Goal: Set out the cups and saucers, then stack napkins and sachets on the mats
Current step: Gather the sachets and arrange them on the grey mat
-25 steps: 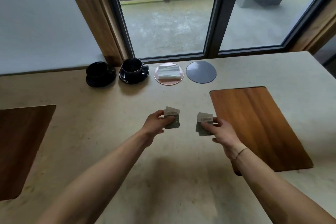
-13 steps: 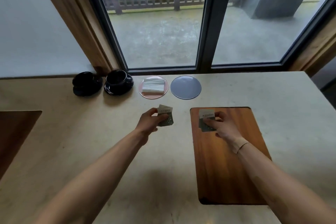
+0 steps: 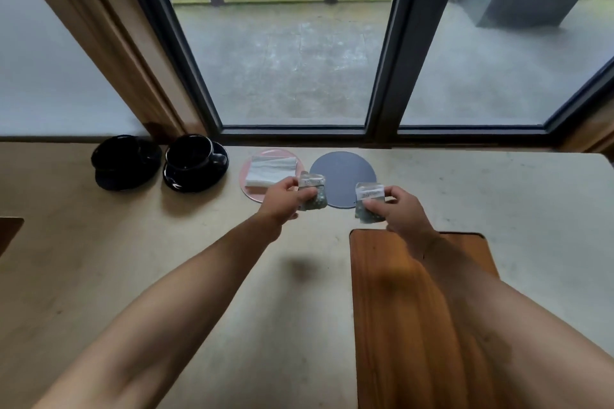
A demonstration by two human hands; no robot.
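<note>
Since the earlier frames both hands have travelled forward across the table to the round mats by the window; the wooden board now lies below the right forearm, not under the hand.

Largest to smallest. Table: pale, stone-like top. Wooden board: bare. Two black cups on saucers, left cup and right cup, stand side by side at the far left, already set out. Pink mat carries a folded white napkin; grey mat carries nothing yet.

Left hand pinches one sachet between thumb and fingers, held over the gap between the two mats. Right hand pinches a second sachet the same way, at the grey mat's near right edge.

Handling, judged: sachets look light, thin and crinkly, with loose contents in the lower half and a flat sealed label strip on top. An edge pinch is enough; lay them flat, since they are likely to slide on the napkin.
</note>
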